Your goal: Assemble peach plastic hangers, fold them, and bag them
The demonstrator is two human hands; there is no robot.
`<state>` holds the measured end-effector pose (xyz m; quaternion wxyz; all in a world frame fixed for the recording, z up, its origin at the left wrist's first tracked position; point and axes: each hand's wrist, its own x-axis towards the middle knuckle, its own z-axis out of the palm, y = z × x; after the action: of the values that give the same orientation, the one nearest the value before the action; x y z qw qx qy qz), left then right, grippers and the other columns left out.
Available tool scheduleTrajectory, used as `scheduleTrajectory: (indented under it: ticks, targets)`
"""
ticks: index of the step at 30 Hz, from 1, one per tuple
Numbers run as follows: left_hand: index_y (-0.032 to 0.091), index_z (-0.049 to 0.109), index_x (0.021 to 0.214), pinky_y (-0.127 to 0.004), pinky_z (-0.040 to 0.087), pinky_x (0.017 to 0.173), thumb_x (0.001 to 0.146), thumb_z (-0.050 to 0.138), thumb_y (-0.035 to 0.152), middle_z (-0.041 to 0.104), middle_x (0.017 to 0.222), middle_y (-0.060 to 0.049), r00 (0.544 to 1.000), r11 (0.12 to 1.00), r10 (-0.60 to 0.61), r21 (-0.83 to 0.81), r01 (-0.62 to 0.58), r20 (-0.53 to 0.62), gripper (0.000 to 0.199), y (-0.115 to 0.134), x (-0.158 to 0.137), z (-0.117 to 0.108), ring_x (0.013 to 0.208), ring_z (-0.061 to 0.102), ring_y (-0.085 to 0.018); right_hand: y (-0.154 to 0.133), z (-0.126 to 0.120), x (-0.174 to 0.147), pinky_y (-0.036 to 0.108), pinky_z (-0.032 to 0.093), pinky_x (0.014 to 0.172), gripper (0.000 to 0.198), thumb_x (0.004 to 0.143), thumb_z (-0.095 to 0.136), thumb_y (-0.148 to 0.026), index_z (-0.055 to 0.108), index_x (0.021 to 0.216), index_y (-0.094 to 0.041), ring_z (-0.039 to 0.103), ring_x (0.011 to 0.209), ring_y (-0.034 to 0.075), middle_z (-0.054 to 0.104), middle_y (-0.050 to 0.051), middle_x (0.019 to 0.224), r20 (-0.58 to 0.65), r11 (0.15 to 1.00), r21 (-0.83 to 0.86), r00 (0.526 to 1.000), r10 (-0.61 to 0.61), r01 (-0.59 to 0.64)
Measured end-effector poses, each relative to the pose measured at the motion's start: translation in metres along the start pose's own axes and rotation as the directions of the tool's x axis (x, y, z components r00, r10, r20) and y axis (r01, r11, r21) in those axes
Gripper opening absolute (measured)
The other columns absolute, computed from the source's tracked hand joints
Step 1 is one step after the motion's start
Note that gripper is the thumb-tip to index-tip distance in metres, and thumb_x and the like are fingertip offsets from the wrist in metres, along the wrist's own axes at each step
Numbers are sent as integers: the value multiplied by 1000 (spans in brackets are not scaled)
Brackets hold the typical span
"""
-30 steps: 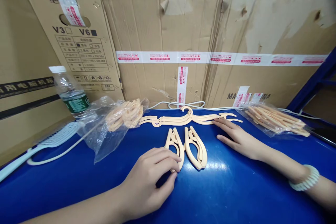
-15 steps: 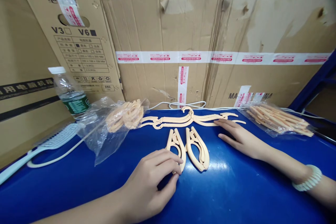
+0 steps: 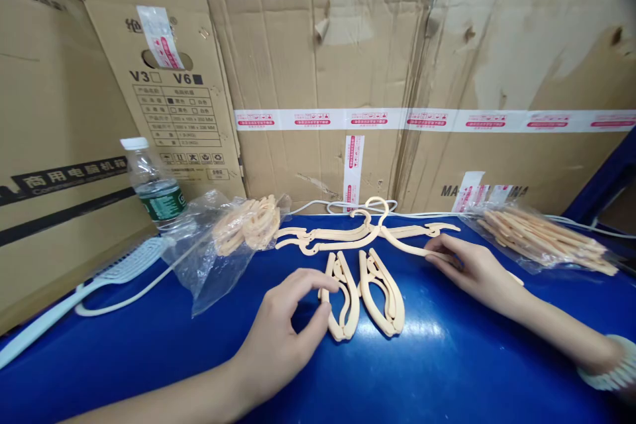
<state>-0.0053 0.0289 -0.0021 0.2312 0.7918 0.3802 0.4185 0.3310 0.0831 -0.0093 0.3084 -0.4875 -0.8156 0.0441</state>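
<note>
A pale blue brush (image 3: 124, 269) lay at the far left of the blue table (image 3: 447, 377), near a water bottle (image 3: 159, 195) with a white cap and green label. Just right of that, a clear bag (image 3: 209, 285) spread its loose end toward me, with a bundle of hanger pieces (image 3: 248, 222) inside.

My left hand (image 3: 293, 324) came next, thumb and forefinger curved with a wide gap between them — the tips were at the near folded hanger (image 3: 353, 291), though I cannot tell whether they touched it. Right beside it lay the second folded hanger (image 3: 396, 298). Behind this pair were two unfolded ones, the back hanger (image 3: 342, 234) and, overlapping it, the front hanger (image 3: 380, 230), whose hook showed higher.

My right hand (image 3: 477, 268) had the front hanger's right end pinched narrowly between thumb and fingers. Beyond that hand, a clear packet (image 3: 546, 238) of pale sticks lay near the cardboard (image 3: 318, 66) — and a pale bracelet (image 3: 613, 368) circled my right wrist.
</note>
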Motion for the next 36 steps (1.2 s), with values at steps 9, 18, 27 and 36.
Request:
scheduleTrajectory:
  ticks: [9,18,27,36]
  targets:
    - [18,37,141,-49,47,104,81,60,30,39,150,-18,883,834,-457,-396,384,-105,66,-30,12,5,138,39,-33,-17,-7,-6,29,52,58,19,95,48,-38,57,100,-21,65,70,19,67,6,86,-179,999,-3,982,-54,54]
    - [28,37,146,-51,42,107,83,60,30,36,154,-10,960,903,-281,-340,261,-8,67,-24,7,6,138,39,-32,-37,-8,-9,29,54,64,17,97,46,-31,60,102,-23,65,79,19,67,6,91,-17,987,6,987,-158,158]
    - [22,63,117,-31,56,70,92,53,37,70,86,-3,964,937,-260,-226,267,62,32,-14,10,0,69,63,-16,-42,-7,-11,35,53,73,25,98,43,-24,61,116,-24,63,86,21,68,9,98,-16,936,-131,943,-331,327]
    - [20,65,106,-26,51,64,88,57,36,63,77,1,961,920,-274,-281,272,33,25,-12,13,-2,63,56,-13,-46,-12,-17,37,44,64,20,99,46,-27,65,99,-20,63,71,23,74,6,94,-185,745,-637,899,-396,197]
